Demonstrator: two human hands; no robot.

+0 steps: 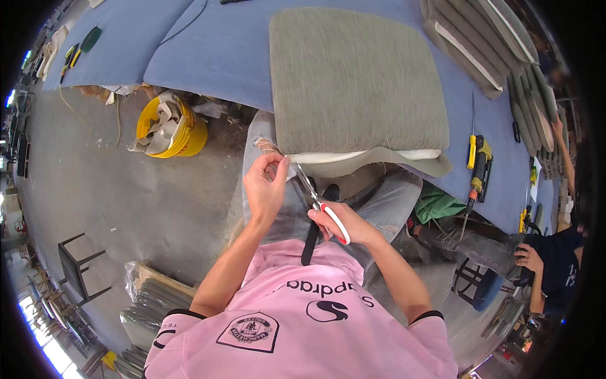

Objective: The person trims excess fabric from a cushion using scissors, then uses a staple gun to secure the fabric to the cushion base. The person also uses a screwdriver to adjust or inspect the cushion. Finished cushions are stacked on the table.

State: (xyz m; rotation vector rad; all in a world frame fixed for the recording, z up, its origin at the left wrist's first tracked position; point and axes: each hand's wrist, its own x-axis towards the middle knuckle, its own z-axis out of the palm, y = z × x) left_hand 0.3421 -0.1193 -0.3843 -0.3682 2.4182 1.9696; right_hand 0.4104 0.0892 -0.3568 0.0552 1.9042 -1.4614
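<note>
A grey-green upholstered cushion (356,82) lies on the blue-covered table in front of me. Along its near side a white padding strip (328,156) shows, and a loose fabric flap (385,162) hangs below it. My left hand (266,188) is closed in a pinch at the cushion's near left corner, on the fabric edge; the exact bit between the fingertips is partly hidden. In my right hand (347,222) are scissors (336,222) with red and white handles. Their blades point up and left toward that same corner, close to the left fingertips.
A yellow bucket (192,134) of fabric scraps stands on the floor at left. Stacked cushions (480,44) sit at the table's far right. A yellow and black power tool (481,167) and a yellow-handled screwdriver (471,151) lie right of the cushion. Another person (558,268) works at right.
</note>
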